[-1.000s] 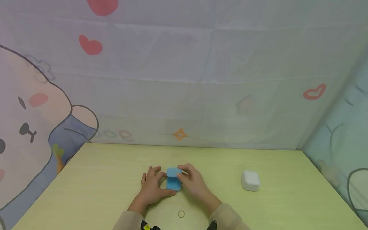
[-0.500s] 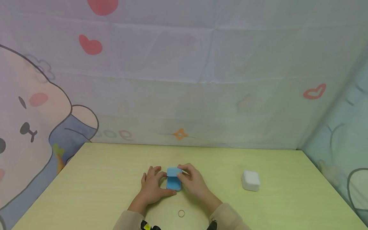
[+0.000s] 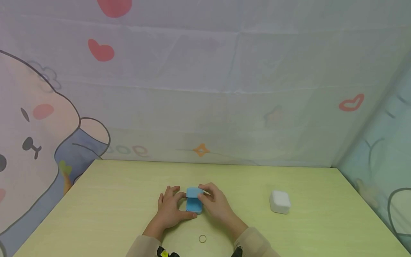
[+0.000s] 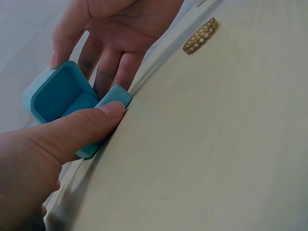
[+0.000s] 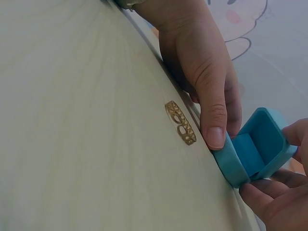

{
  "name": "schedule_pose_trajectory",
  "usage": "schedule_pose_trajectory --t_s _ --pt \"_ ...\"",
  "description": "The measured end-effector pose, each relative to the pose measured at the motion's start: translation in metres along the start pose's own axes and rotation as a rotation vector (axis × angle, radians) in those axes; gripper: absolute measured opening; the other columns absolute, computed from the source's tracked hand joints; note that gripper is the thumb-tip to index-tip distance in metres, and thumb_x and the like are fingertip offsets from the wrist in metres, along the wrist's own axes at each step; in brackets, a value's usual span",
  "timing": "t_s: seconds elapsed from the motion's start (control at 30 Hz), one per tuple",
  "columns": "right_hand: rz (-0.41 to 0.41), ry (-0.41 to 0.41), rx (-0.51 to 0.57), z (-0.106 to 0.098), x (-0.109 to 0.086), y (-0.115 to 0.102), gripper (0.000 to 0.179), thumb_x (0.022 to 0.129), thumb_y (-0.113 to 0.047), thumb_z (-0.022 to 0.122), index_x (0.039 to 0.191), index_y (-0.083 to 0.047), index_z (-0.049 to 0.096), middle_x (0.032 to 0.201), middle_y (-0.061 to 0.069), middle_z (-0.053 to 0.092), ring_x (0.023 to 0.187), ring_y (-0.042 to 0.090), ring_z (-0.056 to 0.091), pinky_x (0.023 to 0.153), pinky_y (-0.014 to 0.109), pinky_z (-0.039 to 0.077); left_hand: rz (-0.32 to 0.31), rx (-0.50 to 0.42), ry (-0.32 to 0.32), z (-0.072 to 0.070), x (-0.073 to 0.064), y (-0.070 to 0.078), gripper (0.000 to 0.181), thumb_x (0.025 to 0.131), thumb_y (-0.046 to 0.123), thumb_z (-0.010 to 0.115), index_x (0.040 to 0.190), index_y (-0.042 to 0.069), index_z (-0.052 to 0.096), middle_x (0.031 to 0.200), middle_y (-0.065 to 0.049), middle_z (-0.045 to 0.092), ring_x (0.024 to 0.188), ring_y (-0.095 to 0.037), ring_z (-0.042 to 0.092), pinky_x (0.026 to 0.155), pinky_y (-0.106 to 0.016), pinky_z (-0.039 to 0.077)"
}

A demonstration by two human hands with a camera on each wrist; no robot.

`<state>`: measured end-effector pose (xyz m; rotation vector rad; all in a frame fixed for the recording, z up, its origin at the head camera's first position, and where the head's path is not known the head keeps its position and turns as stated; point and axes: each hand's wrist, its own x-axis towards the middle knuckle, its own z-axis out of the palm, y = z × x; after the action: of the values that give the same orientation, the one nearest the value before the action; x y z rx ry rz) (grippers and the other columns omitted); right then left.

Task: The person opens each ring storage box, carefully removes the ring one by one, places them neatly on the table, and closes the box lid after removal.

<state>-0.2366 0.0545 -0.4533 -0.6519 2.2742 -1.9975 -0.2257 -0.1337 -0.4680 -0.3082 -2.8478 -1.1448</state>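
Observation:
A light-blue ring box stands on the table with its lid raised and its blue inside facing me. My left hand grips the base, the thumb across its front and the index finger at its far left side. With thumb and fingers, my right hand pinches the raised lid at its right edge. No ring shows in the visible part of the box's inside. A gold openwork ring lies on the table in front of the box, apart from both hands.
A white rounded cube-shaped box sits on the pale yellow-green table, well to the right of my hands. Behind the table hangs a printed cloth with hearts and a cartoon animal.

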Motion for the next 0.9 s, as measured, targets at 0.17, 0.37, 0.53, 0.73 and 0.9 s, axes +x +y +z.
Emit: schedule_pose_trajectory --t_s 0.17,0.37,0.53,0.73,0.9 --pt "-0.002 0.0 -0.01 -0.0004 0.0 0.0004 0.022 0.095 -0.01 0.055 0.113 0.003 0.053 0.134 0.028 0.048 0.125 0.045 0.047 0.1 0.039 0.046 0.001 0.002 0.001 -0.0002 -0.0001 0.001 0.06 0.065 0.046 0.083 0.11 0.012 0.063 0.144 -0.024 0.033 0.141 -0.051 0.007 0.109 -0.066 0.0" --pt "-0.026 -0.006 -0.018 -0.0004 0.0009 0.0042 0.021 0.095 -0.008 0.054 0.112 0.005 0.052 0.133 0.031 0.048 0.124 0.046 0.048 0.099 0.039 0.046 0.001 0.005 -0.004 -0.0004 -0.0003 0.0013 0.059 0.065 0.046 0.083 0.109 0.012 0.063 0.145 -0.023 0.033 0.141 -0.051 0.006 0.109 -0.066 0.0" --pt "-0.038 -0.007 0.002 -0.0004 0.0008 0.0027 0.021 0.095 -0.007 0.054 0.112 0.006 0.052 0.132 0.032 0.047 0.125 0.045 0.047 0.099 0.038 0.046 0.004 0.004 -0.002 0.0 0.0 0.0008 0.058 0.065 0.046 0.083 0.109 0.013 0.063 0.145 -0.024 0.033 0.141 -0.052 0.007 0.109 -0.066 0.0" --pt "-0.028 -0.006 0.014 -0.0002 0.0012 0.0031 0.02 0.095 -0.006 0.054 0.112 0.006 0.053 0.133 0.032 0.046 0.125 0.045 0.047 0.099 0.037 0.046 0.007 0.001 0.001 -0.0002 0.0004 0.0008 0.057 0.065 0.046 0.083 0.108 0.013 0.063 0.144 -0.024 0.034 0.141 -0.052 0.007 0.109 -0.066 0.0" --pt "-0.021 -0.009 0.0 -0.0001 0.0001 0.0008 0.021 0.095 -0.007 0.054 0.113 0.005 0.053 0.135 0.032 0.045 0.124 0.045 0.048 0.098 0.038 0.047 0.004 -0.001 -0.001 -0.0009 -0.0002 0.0018 0.058 0.065 0.046 0.083 0.108 0.013 0.064 0.144 -0.024 0.033 0.141 -0.052 0.007 0.109 -0.066 0.0"
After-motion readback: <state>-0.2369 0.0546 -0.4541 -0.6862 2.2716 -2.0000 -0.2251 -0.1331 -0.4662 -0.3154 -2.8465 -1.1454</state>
